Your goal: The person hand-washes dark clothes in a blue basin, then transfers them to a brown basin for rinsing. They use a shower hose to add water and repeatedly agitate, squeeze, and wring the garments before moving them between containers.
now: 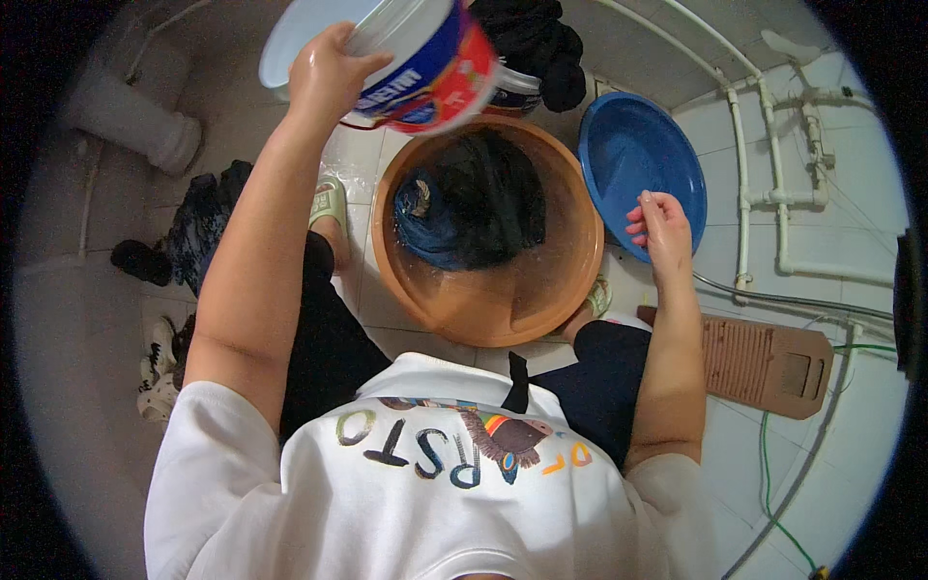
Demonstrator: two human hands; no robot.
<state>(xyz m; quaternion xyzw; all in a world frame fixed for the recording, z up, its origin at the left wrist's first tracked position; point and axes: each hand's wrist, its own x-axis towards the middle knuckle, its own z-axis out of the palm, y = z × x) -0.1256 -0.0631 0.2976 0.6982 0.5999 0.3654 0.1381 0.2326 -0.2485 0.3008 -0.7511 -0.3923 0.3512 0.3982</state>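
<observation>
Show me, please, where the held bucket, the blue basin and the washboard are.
Held bucket (423, 85): head view, on its printed side.
Blue basin (636, 159): head view, on its bare inside.
Washboard (749, 358): head view, on its ridged part.

left hand (327, 75): grips bucket (440, 68) | right hand (665, 234): near blue basin (633, 135) | tub (464, 307): dark clothes (483, 198)

Black fisheye vignette — blurred bucket (440, 79)

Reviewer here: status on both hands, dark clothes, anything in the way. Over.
Left hand gripping tilted bucket. Right hand apparently empty, fingers loosely curled, near blue basin. Dark clothes in orange tub. Bucket hides part of tub's far rim.
</observation>
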